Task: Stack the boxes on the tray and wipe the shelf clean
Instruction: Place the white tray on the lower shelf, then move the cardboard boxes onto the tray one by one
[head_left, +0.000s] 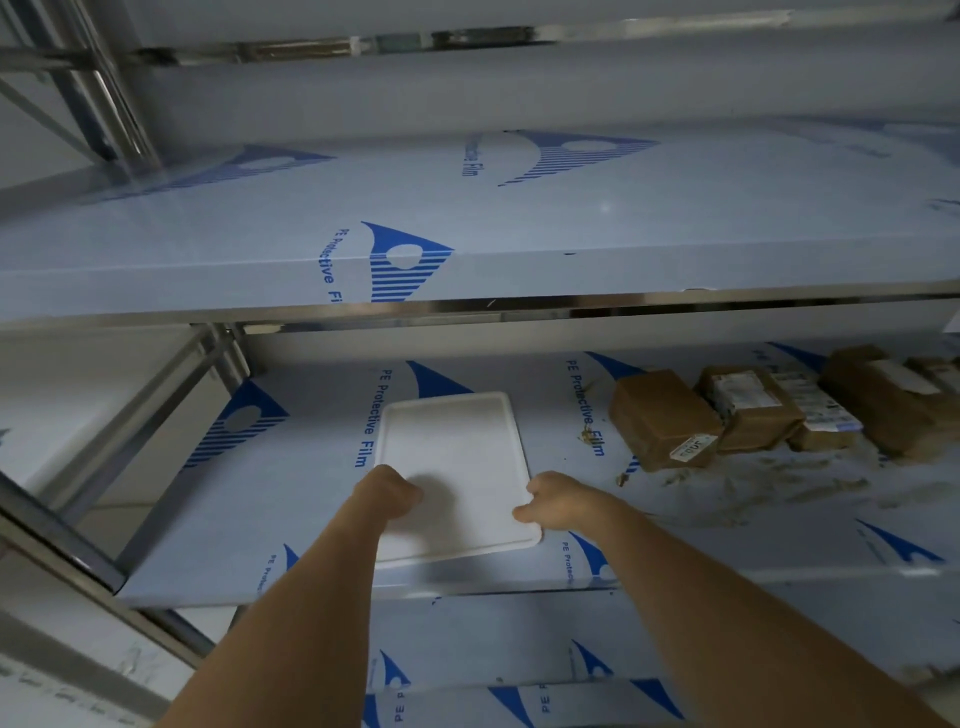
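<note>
on the shelf (291, 519), both hands grip the white tray (452, 447).

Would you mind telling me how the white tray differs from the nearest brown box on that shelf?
The tray is white, flat and shallow; the nearest brown box is tall and blocky. The left hand and right hand grip the tray; the box is untouched. Sandy dirt lies by the box. Both sit on the film-covered shelf.

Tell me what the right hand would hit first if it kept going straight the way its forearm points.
Probably nothing beyond the white tray that the right hand already holds at its edge: that line runs across its bare surface. The boxes lie off to the right.
</note>
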